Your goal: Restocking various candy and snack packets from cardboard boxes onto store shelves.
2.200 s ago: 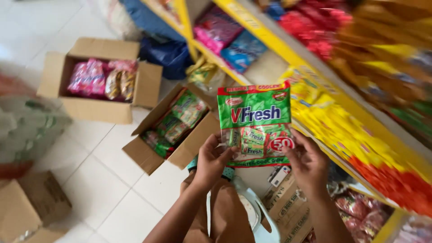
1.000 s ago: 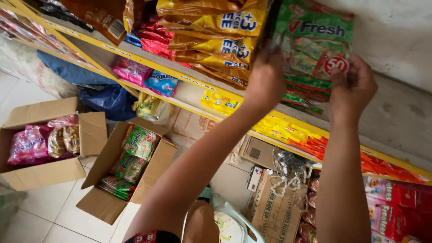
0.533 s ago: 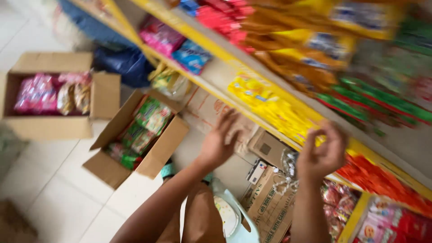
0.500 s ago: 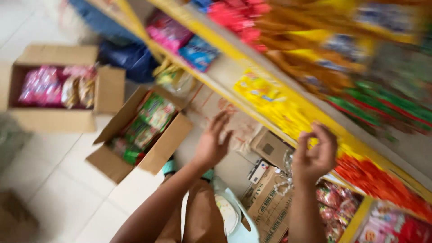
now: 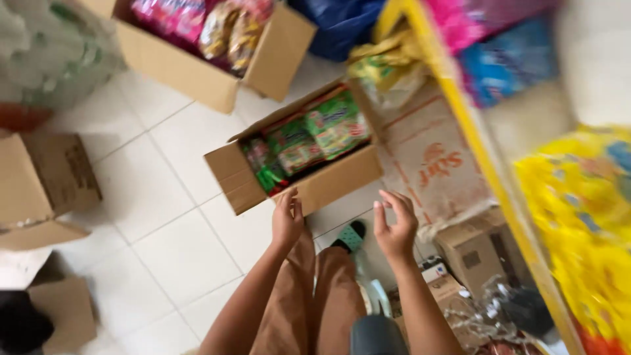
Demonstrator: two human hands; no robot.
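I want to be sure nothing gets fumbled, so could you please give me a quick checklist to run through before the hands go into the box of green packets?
1. Left hand empty: ok, open at the near wall of the box.
2. Right hand empty: ok, fingers spread, apart from the box.
3. Box flaps open: ok.
4. Green packets in the box: ok, several show, lying on one another.
5. Path to the box free: ok, only bare floor and the person's own foot lie near it.
6. Packets undamaged: cannot tell, the picture is blurred.
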